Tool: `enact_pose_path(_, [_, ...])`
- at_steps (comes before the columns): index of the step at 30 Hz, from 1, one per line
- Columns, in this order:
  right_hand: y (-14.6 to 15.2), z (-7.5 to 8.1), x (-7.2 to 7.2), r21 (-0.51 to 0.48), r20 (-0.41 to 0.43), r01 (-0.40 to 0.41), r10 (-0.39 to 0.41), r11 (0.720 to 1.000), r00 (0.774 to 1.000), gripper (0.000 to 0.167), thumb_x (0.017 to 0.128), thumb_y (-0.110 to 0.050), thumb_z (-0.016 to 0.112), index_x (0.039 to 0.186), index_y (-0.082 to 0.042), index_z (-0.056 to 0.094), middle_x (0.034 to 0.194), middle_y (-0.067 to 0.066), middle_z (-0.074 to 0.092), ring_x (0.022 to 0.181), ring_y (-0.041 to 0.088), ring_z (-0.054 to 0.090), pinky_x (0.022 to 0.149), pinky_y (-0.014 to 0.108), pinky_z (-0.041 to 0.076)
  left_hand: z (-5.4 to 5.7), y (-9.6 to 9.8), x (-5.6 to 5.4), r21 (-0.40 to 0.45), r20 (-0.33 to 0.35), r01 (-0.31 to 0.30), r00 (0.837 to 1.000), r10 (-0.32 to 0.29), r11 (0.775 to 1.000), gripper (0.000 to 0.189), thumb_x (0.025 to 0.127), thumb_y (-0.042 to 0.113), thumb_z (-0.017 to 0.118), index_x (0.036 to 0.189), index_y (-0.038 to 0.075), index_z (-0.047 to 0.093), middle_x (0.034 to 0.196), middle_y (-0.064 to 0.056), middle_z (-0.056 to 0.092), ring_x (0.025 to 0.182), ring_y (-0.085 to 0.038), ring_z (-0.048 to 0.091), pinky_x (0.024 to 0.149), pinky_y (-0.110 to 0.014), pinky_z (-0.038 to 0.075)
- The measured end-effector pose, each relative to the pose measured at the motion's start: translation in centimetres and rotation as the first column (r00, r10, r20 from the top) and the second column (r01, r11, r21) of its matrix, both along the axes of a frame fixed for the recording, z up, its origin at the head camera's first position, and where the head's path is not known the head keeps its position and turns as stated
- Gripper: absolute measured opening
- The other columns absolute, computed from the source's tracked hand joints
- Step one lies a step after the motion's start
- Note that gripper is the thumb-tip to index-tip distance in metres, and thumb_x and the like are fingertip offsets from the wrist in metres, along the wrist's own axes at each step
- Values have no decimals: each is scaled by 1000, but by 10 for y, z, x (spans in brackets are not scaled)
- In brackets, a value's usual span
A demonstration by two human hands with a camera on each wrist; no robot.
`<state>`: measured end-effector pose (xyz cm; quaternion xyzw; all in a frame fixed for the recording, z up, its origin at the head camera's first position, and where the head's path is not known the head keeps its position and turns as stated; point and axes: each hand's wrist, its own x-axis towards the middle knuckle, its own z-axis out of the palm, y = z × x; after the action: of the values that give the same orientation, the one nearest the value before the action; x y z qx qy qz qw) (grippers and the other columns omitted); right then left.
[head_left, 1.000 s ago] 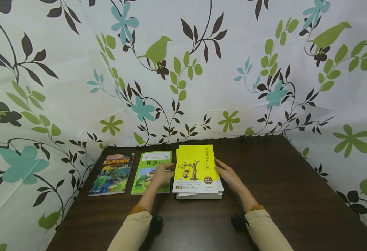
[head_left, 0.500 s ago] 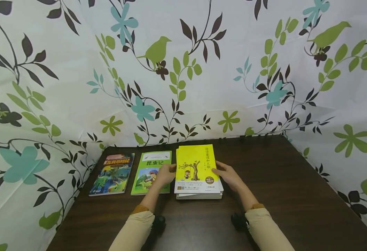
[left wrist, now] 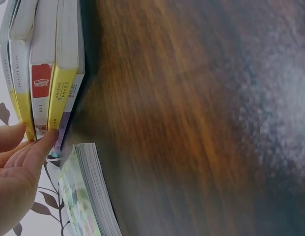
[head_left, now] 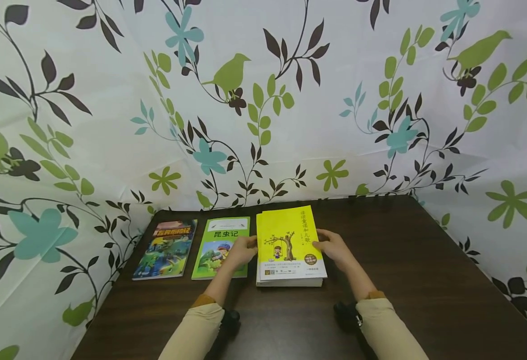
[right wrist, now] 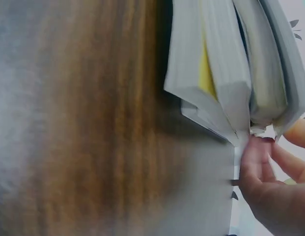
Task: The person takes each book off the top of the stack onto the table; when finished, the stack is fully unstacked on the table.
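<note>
A stack of several books stands on the dark table, topped by a yellow book (head_left: pixel 286 232) with a child on a swing under a tree. That top book juts slightly to the right over the stack. My right hand (head_left: pixel 337 250) pinches its right edge, thumb on the cover; in the right wrist view the fingers (right wrist: pixel 255 162) lie by the flared page edges. On the other side, my left hand (head_left: pixel 242 251) touches the stack. Its straight fingers (left wrist: pixel 37 152) lie along the spines (left wrist: pixel 61 96) in the left wrist view, thumb nearer the top book.
Just left of the stack lies a green book (head_left: pixel 218 272) with a cartoon child, partly behind my left hand. Farther left is a book with a colourful jungle cover (head_left: pixel 166 252). A patterned cloth (head_left: pixel 263 165) backs the table (head_left: pixel 425 280).
The yellow top book has slid a little to the right on the stack, and my right hand has shifted with it. My left hand has stayed by the spines.
</note>
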<state>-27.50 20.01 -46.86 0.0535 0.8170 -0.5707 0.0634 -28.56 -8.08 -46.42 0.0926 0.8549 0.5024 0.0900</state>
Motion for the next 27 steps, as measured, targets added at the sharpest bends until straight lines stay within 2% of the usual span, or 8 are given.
enact_pose_path(3, [-2,1,2,5,-17,35,-35,999,999,54,94,-12,58,145,-1,44,121,21,57,97,26,59,85,37,47,2,1,0,0,10,-8,1000,8,1000,48,95,-3,51,141,-15,40,140,-31,49,130,-43,48,102,-49,46])
enact_pose_path(7, [-4,0,3,10,-35,60,-60,998,998,54,96,-15,55,147,-4,41,119,21,56,95,26,58,79,31,47,4,0,1,-6,11,-11,1000,11,1000,47,96,-3,50,141,-14,40,140,-31,48,131,-43,48,102,-49,46])
enact_pose_path(14, [0,-1,3,13,-54,116,-115,993,992,53,97,-16,52,149,-6,41,119,22,57,94,26,59,76,29,46,2,-1,1,23,21,-3,1000,3,1000,48,96,-4,50,141,-14,39,140,-32,48,131,-44,47,102,-49,46])
enact_pose_path(21, [2,5,6,-22,-53,166,-167,986,984,53,96,-12,53,147,-4,43,119,25,63,92,25,61,74,27,46,3,-2,2,15,18,-7,1000,6,1000,48,95,-2,52,141,-13,41,141,-31,48,131,-43,47,102,-50,46])
enact_pose_path(27, [-1,11,7,-60,-41,209,-212,976,976,52,96,-11,52,147,-6,44,119,25,62,92,25,60,71,26,46,3,-4,1,49,28,12,1000,-14,999,48,96,-1,51,142,-12,40,143,-30,47,133,-43,45,102,-50,46])
